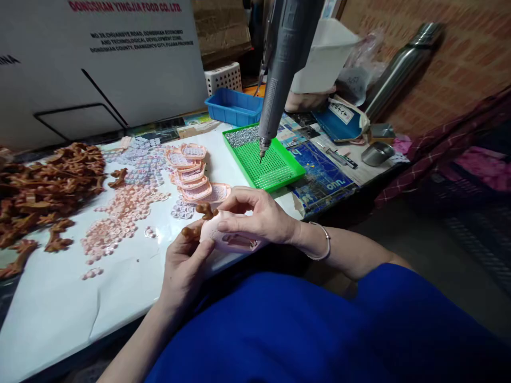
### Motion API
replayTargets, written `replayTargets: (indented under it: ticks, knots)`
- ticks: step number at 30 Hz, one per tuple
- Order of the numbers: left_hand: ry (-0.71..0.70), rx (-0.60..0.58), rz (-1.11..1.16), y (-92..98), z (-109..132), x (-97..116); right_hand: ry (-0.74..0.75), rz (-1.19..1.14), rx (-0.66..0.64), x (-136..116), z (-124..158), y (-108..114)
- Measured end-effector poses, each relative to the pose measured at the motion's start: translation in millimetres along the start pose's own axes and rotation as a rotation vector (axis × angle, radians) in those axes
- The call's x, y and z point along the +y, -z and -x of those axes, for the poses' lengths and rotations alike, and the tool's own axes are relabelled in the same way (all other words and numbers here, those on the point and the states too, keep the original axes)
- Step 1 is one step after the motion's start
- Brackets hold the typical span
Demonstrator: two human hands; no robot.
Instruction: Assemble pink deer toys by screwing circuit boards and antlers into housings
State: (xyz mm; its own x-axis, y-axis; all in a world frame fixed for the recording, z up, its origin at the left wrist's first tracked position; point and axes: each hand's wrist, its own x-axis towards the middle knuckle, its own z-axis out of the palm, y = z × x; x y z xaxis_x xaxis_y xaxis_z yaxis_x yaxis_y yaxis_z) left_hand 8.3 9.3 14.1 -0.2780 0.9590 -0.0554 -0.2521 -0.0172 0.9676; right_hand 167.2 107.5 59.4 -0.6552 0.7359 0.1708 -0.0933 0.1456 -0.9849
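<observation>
Between both hands, close to the table's front edge, is a pale pink plastic toy shell (233, 238) with brown antler pieces (205, 211) sticking out at its left end. My left hand (186, 260) grips the shell's left end, thumb on top. From the right, my right hand (259, 215) closes over the shell with its thumb on the upper face. A dark opening shows in the shell's near side. Just beyond the hands lie stacked pink oval frames (195, 178) holding patterned pieces. An electric screwdriver (275, 80) hangs bit-down above the green tray.
A green perforated tray (297, 169) holds small screws (241, 137). Brown antler parts (43, 181) are heaped at left, near loose pink pieces (120, 218) and pale square pieces (146, 162). Behind stands a blue bin (233, 106); a steel flask (403, 72) leans at right.
</observation>
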Motion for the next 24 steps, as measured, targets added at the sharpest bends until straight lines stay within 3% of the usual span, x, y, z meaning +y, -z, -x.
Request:
replayTargets:
  ticks: [5, 16, 24]
  knots:
    - [-0.089, -0.026, 0.041, -1.0, -3, -2, -0.074, 0.028, -0.129, -1, 0, 11]
    - [-0.144, 0.096, -0.089, -14.6, 3, 9, 0.528, 0.473, 0.059, 18, 5, 12]
    - [-0.344, 0.169, -0.28, -10.3, 11, 13, 0.663, 0.592, -0.002, 9, 10, 20]
